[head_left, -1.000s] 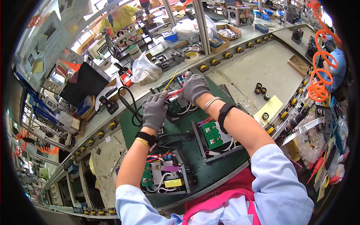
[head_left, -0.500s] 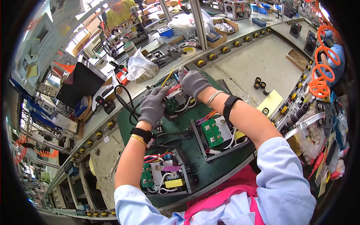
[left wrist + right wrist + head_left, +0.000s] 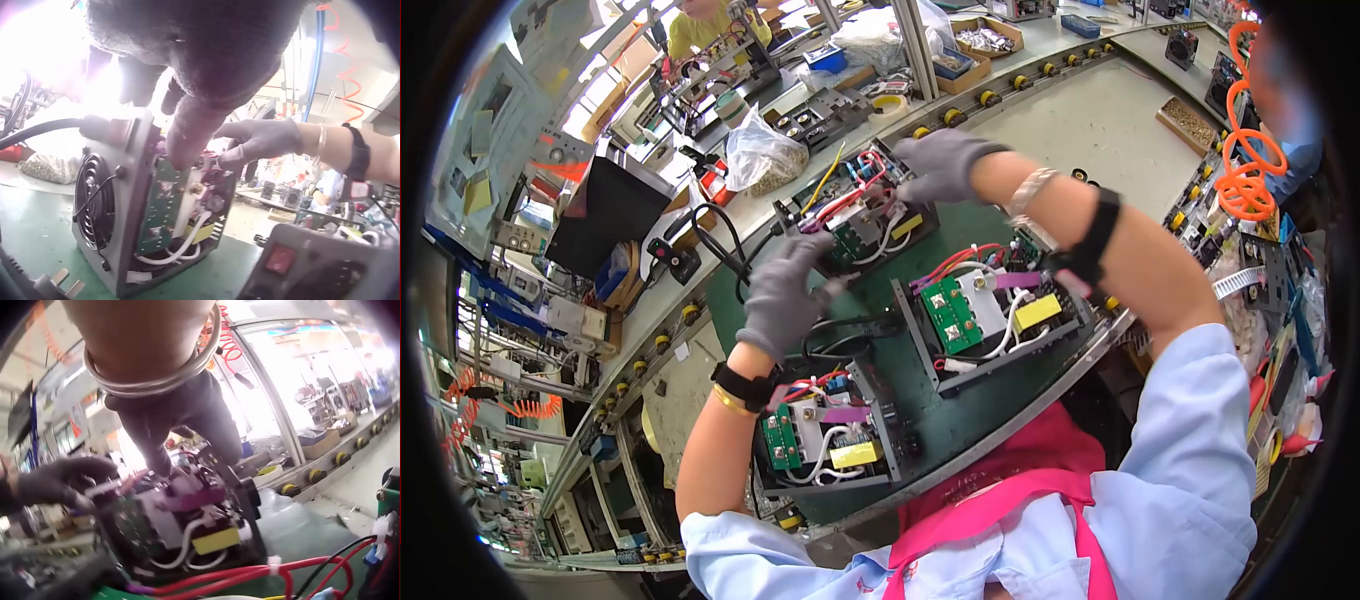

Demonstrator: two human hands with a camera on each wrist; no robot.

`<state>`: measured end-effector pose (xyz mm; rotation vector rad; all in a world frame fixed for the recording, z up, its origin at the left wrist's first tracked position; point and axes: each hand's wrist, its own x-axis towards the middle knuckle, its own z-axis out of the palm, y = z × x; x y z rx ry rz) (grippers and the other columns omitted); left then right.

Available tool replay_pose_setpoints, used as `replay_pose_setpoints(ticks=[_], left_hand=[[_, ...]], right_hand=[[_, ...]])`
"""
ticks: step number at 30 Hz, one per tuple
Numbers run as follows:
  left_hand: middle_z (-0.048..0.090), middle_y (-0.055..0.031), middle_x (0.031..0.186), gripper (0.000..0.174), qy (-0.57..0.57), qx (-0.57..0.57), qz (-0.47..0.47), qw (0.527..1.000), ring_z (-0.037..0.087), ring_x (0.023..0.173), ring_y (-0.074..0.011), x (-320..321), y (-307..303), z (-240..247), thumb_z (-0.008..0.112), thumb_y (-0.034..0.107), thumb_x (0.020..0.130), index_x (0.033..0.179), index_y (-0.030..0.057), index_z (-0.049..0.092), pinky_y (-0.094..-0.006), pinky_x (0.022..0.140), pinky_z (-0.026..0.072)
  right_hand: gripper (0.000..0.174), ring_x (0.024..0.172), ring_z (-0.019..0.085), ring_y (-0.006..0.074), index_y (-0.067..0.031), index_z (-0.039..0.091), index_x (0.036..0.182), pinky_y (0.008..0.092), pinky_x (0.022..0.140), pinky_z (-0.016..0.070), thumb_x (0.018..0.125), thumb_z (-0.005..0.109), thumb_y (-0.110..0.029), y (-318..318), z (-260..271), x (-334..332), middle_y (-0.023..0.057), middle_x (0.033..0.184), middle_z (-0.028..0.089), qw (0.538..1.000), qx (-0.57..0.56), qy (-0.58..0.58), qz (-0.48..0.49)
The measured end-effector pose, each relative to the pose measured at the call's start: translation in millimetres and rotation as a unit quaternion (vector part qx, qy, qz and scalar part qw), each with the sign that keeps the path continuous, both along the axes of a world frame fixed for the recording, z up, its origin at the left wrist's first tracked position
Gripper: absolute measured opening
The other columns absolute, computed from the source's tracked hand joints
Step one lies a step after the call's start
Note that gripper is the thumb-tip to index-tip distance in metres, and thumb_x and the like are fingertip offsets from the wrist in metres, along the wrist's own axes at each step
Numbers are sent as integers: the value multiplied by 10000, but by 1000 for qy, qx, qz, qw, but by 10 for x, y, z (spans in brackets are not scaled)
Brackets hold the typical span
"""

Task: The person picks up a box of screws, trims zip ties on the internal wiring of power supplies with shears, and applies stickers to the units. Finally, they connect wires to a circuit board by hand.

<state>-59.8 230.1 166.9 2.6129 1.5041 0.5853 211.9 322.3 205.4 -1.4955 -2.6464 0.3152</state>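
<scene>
A metal-cased electronic unit (image 3: 870,232) with an open side, red wires and a yellow-labelled part lies at the far side of the green mat. My gloved left hand (image 3: 785,295) is at its left end, fingers extended over the corner by the fan panel (image 3: 97,187). One gloved finger (image 3: 189,134) points down beside the green circuit board (image 3: 159,206). At the unit's other end is my gloved right hand (image 3: 948,165), thumb and fingers spread apart around the end panel's upper edge. In the right wrist view the purple strip (image 3: 194,499) shows below this hand.
Two similar open units stand nearer, one at right (image 3: 990,310) and one at left (image 3: 825,430). A black cable (image 3: 720,235) loops left of the far unit. Behind lie a plastic bag of small parts (image 3: 765,155) and a tape roll (image 3: 888,107). Rollers (image 3: 990,98) line the bench edge.
Both hands have come away from the red wires. The left moved down and left to the unit's near corner; the right moved to its right end. The head view has shifted.
</scene>
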Motion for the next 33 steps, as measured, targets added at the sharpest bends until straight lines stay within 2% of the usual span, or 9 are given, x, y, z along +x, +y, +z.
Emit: replay_pose_setpoints(ticks=[3,7,12,16,19,23,29,30,33], left_hand=[[611,-141,1180,551,-24,-147,-41,988,625,1060,-296,265,-271,-122,754,293,814,1285,91,552,-374,900,503],[573,-235,1234,720,24,-213,-8,977,582,1131,-364,477,-151,-500,598,539,884,1405,80,408,-408,968,458],[579,-263,1231,882,5,-363,43,931,549,1168,-390,628,52,-468,460,731,854,1421,60,386,-425,1007,415],[603,-199,1234,814,16,-435,7,900,571,1155,-315,551,169,-500,424,735,862,1281,52,566,-391,1000,405],[634,-149,1198,775,-3,-483,4,876,586,1128,-293,620,189,-568,448,706,871,1253,46,587,-371,987,407],[631,-127,1181,742,11,-527,6,850,581,1108,-231,727,181,-346,560,650,843,1292,59,563,-323,977,412],[592,-144,1230,833,-168,-419,-32,892,559,1147,-227,605,48,-313,730,540,762,1381,68,433,-345,946,444],[580,-173,1208,837,-173,-398,-1,901,549,1156,-281,694,-52,-125,803,406,723,1370,39,420,-375,972,430],[589,-180,1064,832,52,-59,25,997,577,1020,-333,852,-346,-25,818,426,667,1328,79,453,-421,887,461]], right_hand=[[647,1084,606,389,-26,505,1302,449,932,475,850,602,-479,-441,111,497,256,1123,640,997,-56,-39,-30],[721,1063,617,379,-8,469,1339,437,913,480,872,598,-543,-969,-227,982,254,1119,639,971,-163,-125,-121],[805,926,654,391,46,495,1263,433,807,510,839,600,-631,-1142,-894,1277,279,1004,646,943,-267,78,-180],[653,1017,637,352,28,556,1241,407,878,479,879,606,-513,-1068,-1279,1291,261,1046,653,942,-170,228,-179],[530,988,644,347,-4,603,1180,414,857,482,894,602,-449,-1152,-1398,1263,235,1029,663,904,-178,304,-242],[442,934,646,349,-29,626,1128,417,823,485,895,606,-404,-1185,-1443,1271,216,977,669,904,-136,351,-202],[419,916,632,392,-34,557,1258,414,781,505,906,625,-250,-1221,-1426,1301,238,1021,630,900,123,406,-99],[431,916,632,391,-32,547,1271,411,777,508,902,634,-238,-1209,-1407,1302,237,1042,620,895,157,407,-91],[472,924,635,377,-17,511,1305,399,778,526,886,650,-186,-1119,-1536,1263,221,1115,588,877,210,424,-83]])
